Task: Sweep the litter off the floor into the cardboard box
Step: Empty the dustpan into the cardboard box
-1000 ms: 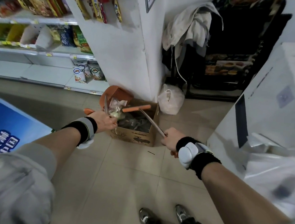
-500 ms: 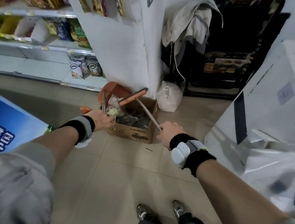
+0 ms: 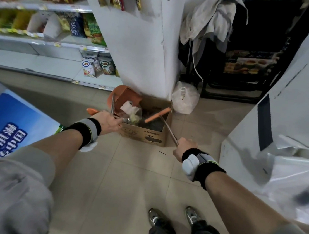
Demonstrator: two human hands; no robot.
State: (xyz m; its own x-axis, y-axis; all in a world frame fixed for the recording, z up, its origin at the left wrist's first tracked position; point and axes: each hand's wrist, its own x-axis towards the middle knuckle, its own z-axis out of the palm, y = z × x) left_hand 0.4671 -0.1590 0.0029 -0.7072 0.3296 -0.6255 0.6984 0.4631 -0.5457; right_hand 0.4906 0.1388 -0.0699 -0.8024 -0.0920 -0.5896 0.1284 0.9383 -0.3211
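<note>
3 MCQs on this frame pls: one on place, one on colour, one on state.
1. The white bag sits:
A. right of the box
B. inside the box
C. on a shelf

2. The dustpan is:
A. blue
B. orange
C. green

3. The right hand:
A. hangs open
B. presses the floor
C. grips a metal handle

Key: A, the bag is on the floor at the box's right corner; B, its scoop over the box is orange; C, fingers curl round the rod.
</note>
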